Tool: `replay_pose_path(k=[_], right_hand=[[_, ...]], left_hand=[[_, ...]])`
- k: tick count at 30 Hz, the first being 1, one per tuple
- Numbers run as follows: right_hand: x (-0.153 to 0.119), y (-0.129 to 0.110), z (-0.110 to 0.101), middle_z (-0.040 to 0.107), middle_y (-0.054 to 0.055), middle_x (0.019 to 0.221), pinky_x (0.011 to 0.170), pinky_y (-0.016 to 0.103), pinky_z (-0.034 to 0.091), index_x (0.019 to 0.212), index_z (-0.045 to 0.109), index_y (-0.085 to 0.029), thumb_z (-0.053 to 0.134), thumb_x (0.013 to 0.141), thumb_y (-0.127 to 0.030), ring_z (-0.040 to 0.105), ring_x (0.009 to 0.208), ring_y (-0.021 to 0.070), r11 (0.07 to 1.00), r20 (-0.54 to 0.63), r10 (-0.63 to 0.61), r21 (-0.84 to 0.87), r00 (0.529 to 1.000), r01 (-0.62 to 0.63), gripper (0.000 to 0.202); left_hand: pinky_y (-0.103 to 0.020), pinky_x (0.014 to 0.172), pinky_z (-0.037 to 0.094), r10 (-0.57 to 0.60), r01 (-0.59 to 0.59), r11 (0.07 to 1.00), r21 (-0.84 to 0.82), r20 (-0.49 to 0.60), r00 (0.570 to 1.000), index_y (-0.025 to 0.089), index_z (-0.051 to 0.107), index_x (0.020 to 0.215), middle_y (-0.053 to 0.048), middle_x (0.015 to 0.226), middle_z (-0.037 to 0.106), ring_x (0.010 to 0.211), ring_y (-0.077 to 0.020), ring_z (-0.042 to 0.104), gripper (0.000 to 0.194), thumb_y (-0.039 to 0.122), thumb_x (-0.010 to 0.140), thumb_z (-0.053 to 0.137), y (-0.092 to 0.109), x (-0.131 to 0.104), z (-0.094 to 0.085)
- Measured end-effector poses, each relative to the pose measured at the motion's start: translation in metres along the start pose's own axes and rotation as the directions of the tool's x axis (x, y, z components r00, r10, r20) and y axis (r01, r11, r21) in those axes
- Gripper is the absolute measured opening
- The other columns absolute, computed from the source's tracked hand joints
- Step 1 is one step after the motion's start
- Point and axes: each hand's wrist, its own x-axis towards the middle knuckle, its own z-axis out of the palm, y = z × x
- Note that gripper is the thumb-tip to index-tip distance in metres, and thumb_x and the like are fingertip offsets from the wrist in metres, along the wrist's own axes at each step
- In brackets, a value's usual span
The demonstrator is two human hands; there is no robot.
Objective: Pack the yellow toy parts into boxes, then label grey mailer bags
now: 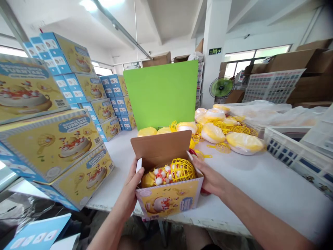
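Observation:
An open cardboard toy box (169, 203) with a yellow printed front stands at the near edge of the table, its brown lid flap (162, 147) raised at the back. Inside lie a yellow plastic basket-like scoop (183, 170), small white and red-orange pieces (161, 175) and a yellow part at the left. My left hand (133, 178) grips the box's left side, thumb at the white side flap. On the right side, my right hand (209, 173) holds the box by its wall and flap. Something red shows beside my right hand, mostly hidden.
Printed toy boxes (75, 142) are stacked along the left. A green panel (161, 95) stands upright behind the open box. Wrapped yellow-and-white toy parts (244, 143) and yellow scoops (223, 148) lie at the back right, near a white plastic crate (288, 149).

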Motion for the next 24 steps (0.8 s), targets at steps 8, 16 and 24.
replay_pose_path(k=[8, 16, 24], right_hand=[[0.001, -0.005, 0.013, 0.062, 0.002, 0.128, 0.099, 0.046, 0.047, 0.102, 0.061, -0.028, 0.069, 0.074, -0.029, 0.058, 0.117, 0.026, 0.987, -0.059, -0.152, -0.05, 0.987, 0.15, 0.029], [0.012, -0.049, -0.028, 0.066, 0.001, 0.126, 0.111, 0.055, 0.032, 0.11, 0.071, -0.029, 0.044, 0.086, -0.012, 0.044, 0.134, 0.0235, 0.449, 0.444, -0.261, -0.73, 0.857, 0.515, 0.039], [0.062, -0.102, 0.05, 0.071, 0.01, 0.111, 0.091, 0.04, 0.051, 0.114, 0.065, -0.014, 0.042, 0.084, -0.003, 0.065, 0.103, 0.022, 0.038, 0.581, -0.259, -0.792, 0.771, 0.609, 0.04]], left_hand=[[-0.051, 0.113, 0.032, 0.177, -0.235, 0.941, 0.246, 0.234, 0.956, 0.026, 0.061, 0.106, -0.005, 0.152, 0.038, 0.143, -0.0305, 0.024, 0.032, 0.042, 0.079, 0.068, 0.015, 0.009, -0.016], [-0.051, 0.114, 0.029, 0.015, -0.511, 0.566, 0.647, 0.611, 0.791, 0.027, 0.064, 0.116, -0.005, 0.132, 0.059, 0.132, -0.0273, 0.044, 0.044, 0.05, 0.096, 0.032, 0.072, 0.021, -0.025], [-0.056, 0.108, 0.035, -0.027, -0.601, 0.153, 0.785, 0.611, 0.791, 0.029, 0.045, 0.14, -0.013, 0.141, 0.044, 0.13, -0.0313, 0.044, 0.056, 0.057, 0.095, 0.027, 0.065, 0.004, 0.024]])
